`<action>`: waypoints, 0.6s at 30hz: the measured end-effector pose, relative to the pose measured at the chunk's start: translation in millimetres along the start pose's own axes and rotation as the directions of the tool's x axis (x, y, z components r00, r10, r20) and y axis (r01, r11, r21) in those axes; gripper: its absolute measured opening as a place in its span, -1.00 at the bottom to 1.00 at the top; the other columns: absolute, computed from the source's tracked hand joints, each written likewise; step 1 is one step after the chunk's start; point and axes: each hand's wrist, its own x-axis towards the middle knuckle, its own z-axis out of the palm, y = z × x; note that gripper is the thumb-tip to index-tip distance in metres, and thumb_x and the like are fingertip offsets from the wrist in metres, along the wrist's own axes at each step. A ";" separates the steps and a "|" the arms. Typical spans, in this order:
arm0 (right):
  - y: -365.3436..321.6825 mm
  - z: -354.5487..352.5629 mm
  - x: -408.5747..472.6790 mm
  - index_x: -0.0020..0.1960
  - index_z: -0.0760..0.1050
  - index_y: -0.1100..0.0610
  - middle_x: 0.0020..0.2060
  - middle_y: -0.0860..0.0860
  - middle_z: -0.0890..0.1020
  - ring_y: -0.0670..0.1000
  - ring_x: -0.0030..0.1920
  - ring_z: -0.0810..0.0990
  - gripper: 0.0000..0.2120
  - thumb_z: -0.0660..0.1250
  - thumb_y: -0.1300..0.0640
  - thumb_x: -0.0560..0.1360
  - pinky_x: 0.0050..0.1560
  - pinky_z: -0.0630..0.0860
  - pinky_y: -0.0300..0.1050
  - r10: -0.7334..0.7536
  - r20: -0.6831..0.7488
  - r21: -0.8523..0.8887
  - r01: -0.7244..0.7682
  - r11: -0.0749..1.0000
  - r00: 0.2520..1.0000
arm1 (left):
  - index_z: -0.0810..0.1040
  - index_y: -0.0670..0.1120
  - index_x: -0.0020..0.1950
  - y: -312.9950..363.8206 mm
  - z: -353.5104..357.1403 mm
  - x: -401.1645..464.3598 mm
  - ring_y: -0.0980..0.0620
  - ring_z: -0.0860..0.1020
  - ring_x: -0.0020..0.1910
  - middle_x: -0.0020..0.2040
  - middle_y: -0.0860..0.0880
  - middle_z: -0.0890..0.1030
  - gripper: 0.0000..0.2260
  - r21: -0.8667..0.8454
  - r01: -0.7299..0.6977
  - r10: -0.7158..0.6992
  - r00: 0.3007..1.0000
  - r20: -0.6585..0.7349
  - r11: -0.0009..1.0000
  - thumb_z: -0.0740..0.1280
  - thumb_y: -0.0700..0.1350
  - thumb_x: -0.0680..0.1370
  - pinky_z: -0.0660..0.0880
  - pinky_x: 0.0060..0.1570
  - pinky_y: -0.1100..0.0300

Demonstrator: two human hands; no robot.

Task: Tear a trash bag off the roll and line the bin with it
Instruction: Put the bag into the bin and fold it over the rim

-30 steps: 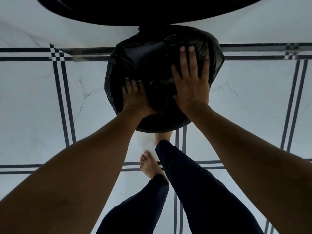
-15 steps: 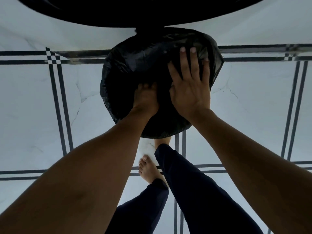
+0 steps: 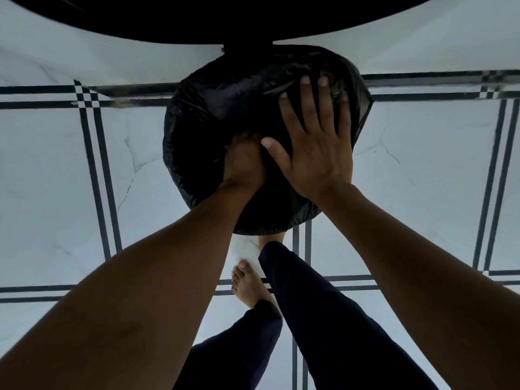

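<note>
A round bin stands on the floor below me, wholly covered by a crinkled black trash bag (image 3: 213,114) stretched over its mouth. My left hand (image 3: 244,161) is pushed down into the bag at the bin's middle; its fingers are sunk in the plastic and hidden. My right hand (image 3: 315,142) lies flat and spread on the bag over the bin's right side, fingertips near the far rim. The roll is not in view.
White marble-look floor tiles (image 3: 56,170) with dark double lines surround the bin. A large black round object (image 3: 225,18) overhangs the top of the view, just beyond the bin. My bare foot (image 3: 247,285) and dark trouser legs (image 3: 323,319) stand just behind the bin.
My left hand has gone from lying on the bag's near edge to pressing down into its middle. My right hand has stayed flat on the right side.
</note>
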 end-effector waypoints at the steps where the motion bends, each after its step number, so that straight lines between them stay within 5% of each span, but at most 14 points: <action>1: 2.0 0.4 1.1 0.64 0.16 0.08 0.65 0.18 0.11 0.24 0.64 0.03 -0.27 -0.09 -0.37 0.65 0.58 0.02 0.33 0.001 -0.001 0.000 -0.001 1.000 1.000 | 0.49 -0.22 0.42 3.8 1.6 1.2 -0.25 0.46 0.40 0.41 -0.25 0.52 -0.62 -0.084 0.017 -0.010 0.997 0.078 0.996 0.22 -0.15 0.62 0.37 0.42 -0.09; 2: 3.5 1.6 1.7 0.64 0.17 0.08 0.65 0.18 0.11 0.24 0.64 0.03 -0.27 -0.08 -0.37 0.65 0.58 0.01 0.33 0.003 -0.001 0.002 -0.003 1.000 1.000 | 0.43 -0.22 0.47 2.6 10.7 -8.9 -0.22 0.45 0.43 0.44 -0.25 0.49 -0.61 -0.103 0.040 -0.025 0.991 0.135 0.994 0.23 -0.20 0.64 0.35 0.44 -0.05; 4: 3.5 3.3 1.7 0.64 0.18 0.08 0.64 0.18 0.12 0.24 0.64 0.04 -0.27 -0.07 -0.37 0.65 0.58 0.01 0.33 0.004 -0.007 0.010 -0.003 1.000 1.000 | 0.18 -0.13 0.62 -6.4 47.2 -52.0 -0.13 0.61 0.25 0.50 -0.21 0.45 -0.49 -0.183 0.162 -0.157 0.987 0.039 0.970 0.22 -0.18 0.68 0.52 0.26 0.14; 5: 3.1 4.1 1.5 0.64 0.19 0.08 0.64 0.18 0.12 0.24 0.64 0.04 -0.27 -0.06 -0.37 0.65 0.57 0.02 0.34 0.000 -0.013 0.009 0.000 1.000 1.000 | 0.05 -0.07 0.65 -18.8 58.4 -69.8 -0.07 0.69 0.04 0.59 -0.19 0.32 -0.36 -0.286 0.284 -0.310 0.950 -0.049 0.915 0.31 -0.10 0.66 0.60 -0.03 0.26; 6: 2.5 4.8 1.4 0.64 0.18 0.08 0.64 0.18 0.13 0.24 0.64 0.04 -0.26 -0.06 -0.37 0.64 0.57 0.02 0.34 -0.005 -0.014 0.004 0.005 1.000 1.000 | -0.02 -0.10 0.65 -22.4 80.7 -97.4 -0.06 0.70 -0.01 0.67 -0.20 0.01 -0.20 -0.147 0.318 -0.338 0.931 -0.140 0.937 0.44 -0.06 0.60 0.56 -0.29 0.33; 7: 3.2 5.9 1.3 0.65 0.16 0.07 0.64 0.17 0.12 0.23 0.65 0.04 -0.26 -0.07 -0.38 0.64 0.57 0.02 0.33 -0.008 -0.008 -0.004 0.008 1.000 1.000 | -0.15 -0.19 0.65 -27.4 103.6 -114.8 -0.10 0.66 0.18 0.66 -0.21 -0.21 -0.11 -0.192 0.343 -0.374 0.914 -0.158 0.920 0.45 -0.07 0.59 0.50 -0.38 0.36; 8: 1.9 5.9 1.3 0.65 0.15 0.06 0.65 0.17 0.11 0.22 0.65 0.02 -0.25 -0.08 -0.39 0.64 0.57 0.01 0.33 -0.010 0.000 -0.009 0.010 1.000 1.000 | -0.22 -0.23 0.64 -33.9 128.5 -135.2 -0.11 0.51 0.43 0.65 -0.23 -0.17 -0.20 -0.239 0.321 -0.373 0.901 -0.222 0.917 0.32 -0.13 0.67 0.52 -0.33 0.35; 9: 3.3 6.2 1.0 0.66 0.13 0.06 0.65 0.16 0.10 0.22 0.65 0.02 -0.25 -0.08 -0.39 0.63 0.57 0.01 0.33 -0.011 0.004 -0.016 0.011 1.000 1.000 | -0.26 0.07 0.54 -41.6 153.1 -148.3 -0.11 0.47 0.46 0.61 -0.30 0.14 -0.39 -0.368 0.340 -0.440 0.867 -0.233 0.865 0.14 -0.18 0.73 0.60 -0.20 0.21; 10: 3.6 6.5 1.1 0.66 0.12 0.06 0.65 0.16 0.10 0.22 0.65 0.01 -0.24 -0.08 -0.39 0.63 0.57 0.01 0.33 -0.010 0.006 -0.020 0.010 1.000 1.000 | -0.09 -0.26 0.24 -47.5 173.4 -161.8 -0.27 0.57 0.34 0.41 -0.38 0.45 -0.76 -0.440 0.497 -0.582 0.809 -0.075 0.748 -0.01 -0.20 0.77 0.62 -0.17 0.02; 11: 3.3 6.3 2.1 0.66 0.11 0.05 0.65 0.16 0.10 0.22 0.65 0.02 -0.24 -0.09 -0.39 0.63 0.57 0.01 0.33 -0.012 0.002 -0.019 0.012 1.000 1.000 | 0.17 -0.18 0.38 -61.4 193.1 -170.8 -0.34 0.66 0.13 0.17 -0.37 0.61 -0.80 -0.533 0.603 -0.650 0.750 0.125 0.593 -0.09 -0.19 0.77 0.60 -0.21 -0.09; 13: 2.9 6.4 1.6 0.66 0.11 0.05 0.65 0.16 0.10 0.22 0.65 0.02 -0.24 -0.09 -0.39 0.63 0.57 0.01 0.33 -0.012 0.000 -0.024 0.012 1.000 1.000 | 0.36 -0.21 0.19 -114.0 257.9 -207.4 -0.27 0.68 -0.05 0.02 -0.28 0.65 -0.71 -0.421 0.767 -0.795 0.587 0.154 0.484 -0.13 -0.18 0.76 0.59 -0.26 -0.07; 14: 3.7 6.9 1.0 0.66 0.10 0.05 0.65 0.16 0.10 0.22 0.65 0.02 -0.24 -0.09 -0.39 0.64 0.57 0.01 0.33 -0.013 0.000 -0.027 0.013 1.000 1.000 | 0.42 -0.22 0.15 -133.9 280.4 -225.0 -0.24 0.68 -0.07 0.01 -0.25 0.65 -0.68 -0.328 0.786 -0.812 0.577 0.085 0.524 -0.11 -0.18 0.75 0.58 -0.27 -0.04; 15: 3.8 7.1 0.1 0.66 0.10 0.05 0.65 0.16 0.10 0.22 0.65 0.02 -0.25 -0.09 -0.39 0.64 0.57 0.01 0.33 -0.013 0.000 -0.024 0.013 1.000 1.000 | 0.46 -0.23 0.13 -132.4 269.6 -211.8 -0.23 0.68 -0.07 0.01 -0.23 0.65 -0.66 -0.328 0.777 -0.775 0.608 0.171 0.537 -0.09 -0.19 0.75 0.58 -0.27 -0.03; 18: 3.5 7.0 0.5 0.66 0.11 0.06 0.65 0.17 0.10 0.22 0.65 0.02 -0.25 -0.09 -0.38 0.64 0.57 0.01 0.33 -0.013 -0.001 -0.019 0.013 1.000 1.000 | 0.45 -0.24 0.15 -145.3 279.3 -207.6 -0.26 0.68 -0.04 0.04 -0.27 0.65 -0.75 -0.476 0.728 -0.773 0.618 0.144 0.494 -0.01 -0.23 0.73 0.59 -0.26 -0.06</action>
